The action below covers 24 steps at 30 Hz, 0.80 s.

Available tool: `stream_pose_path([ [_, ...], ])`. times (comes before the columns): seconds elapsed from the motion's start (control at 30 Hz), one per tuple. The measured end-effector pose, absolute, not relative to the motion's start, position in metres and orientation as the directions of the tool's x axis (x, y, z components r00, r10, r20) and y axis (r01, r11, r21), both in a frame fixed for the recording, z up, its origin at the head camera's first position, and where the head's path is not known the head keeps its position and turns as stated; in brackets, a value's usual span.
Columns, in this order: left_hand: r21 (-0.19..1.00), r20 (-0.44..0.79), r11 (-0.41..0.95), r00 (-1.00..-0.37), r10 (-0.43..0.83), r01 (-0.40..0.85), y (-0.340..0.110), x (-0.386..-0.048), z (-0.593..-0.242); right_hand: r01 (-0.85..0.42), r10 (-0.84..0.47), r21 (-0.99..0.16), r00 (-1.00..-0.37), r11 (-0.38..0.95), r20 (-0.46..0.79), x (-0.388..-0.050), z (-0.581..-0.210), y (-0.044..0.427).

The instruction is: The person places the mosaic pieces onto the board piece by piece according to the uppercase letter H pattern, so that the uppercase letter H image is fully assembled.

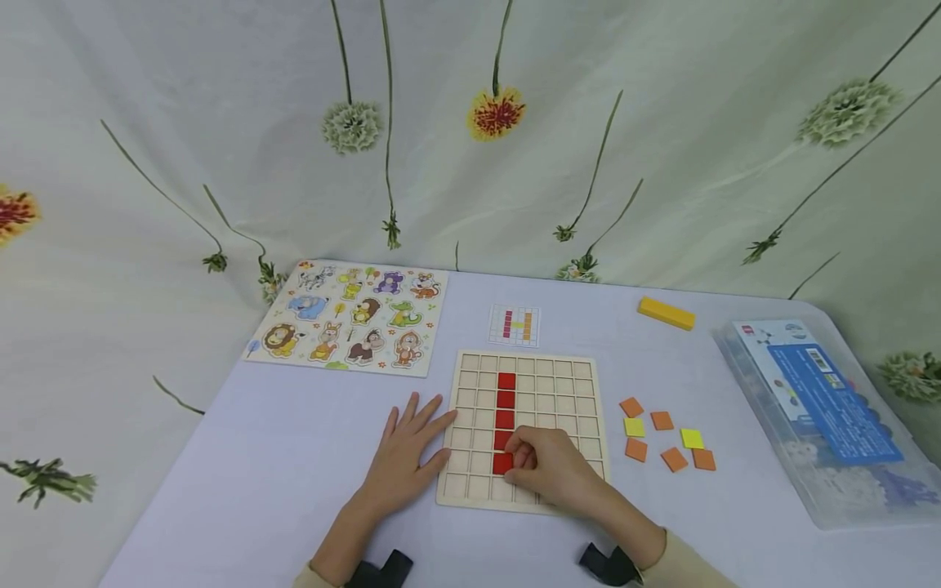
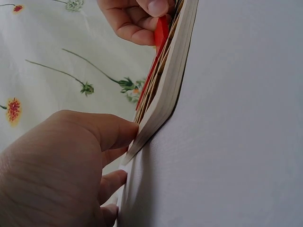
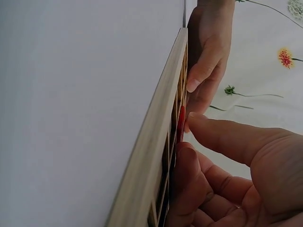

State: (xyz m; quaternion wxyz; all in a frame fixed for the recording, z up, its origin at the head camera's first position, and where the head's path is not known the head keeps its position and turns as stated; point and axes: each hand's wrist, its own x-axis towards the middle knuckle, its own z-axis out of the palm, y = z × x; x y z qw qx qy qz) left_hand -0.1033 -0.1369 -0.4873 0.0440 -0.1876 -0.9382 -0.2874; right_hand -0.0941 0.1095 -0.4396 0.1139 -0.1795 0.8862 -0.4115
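pale table (image 1: pixel 294 441) under board (image 1: pixel 544 404). right hand (image 1: pixel 555 467) pinches lowest red tile (image 1: pixel 502 464) at its cell; left hand (image 1: pixel 406 451), fingers spread, touches board edge. probably best squared before pressing flat.

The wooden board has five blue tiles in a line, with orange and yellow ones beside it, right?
Not blue: the head view shows five red tiles in a line on the wooden board, with orange and yellow tiles beside it.
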Motion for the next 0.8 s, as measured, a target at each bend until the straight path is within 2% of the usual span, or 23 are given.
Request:
stream_pose_path([
  [0.37,0.523,0.194,0.764,-0.926,0.324,0.377,-0.137,-0.103,-0.487,-0.202,-0.379,-0.787,-0.924,0.582,-0.043,-0.091,-0.433,0.12],
  [0.57,0.522,0.196,0.765,-0.926,0.324,0.378,-0.137,-0.103,-0.487,-0.288,-0.341,-0.783,-0.934,0.551,0.105,-0.088,-0.416,0.152],
  [0.7,0.523,0.197,0.764,-0.925,0.324,0.379,-0.137,-0.103,-0.487,-0.33,-0.229,-0.739,-0.944,0.587,0.239,-0.084,-0.409,0.184],
  [0.8,0.524,0.197,0.763,-0.925,0.324,0.379,-0.137,-0.103,-0.488,-0.311,-0.119,-0.712,-0.944,0.629,0.308,-0.08,-0.406,0.211],
])
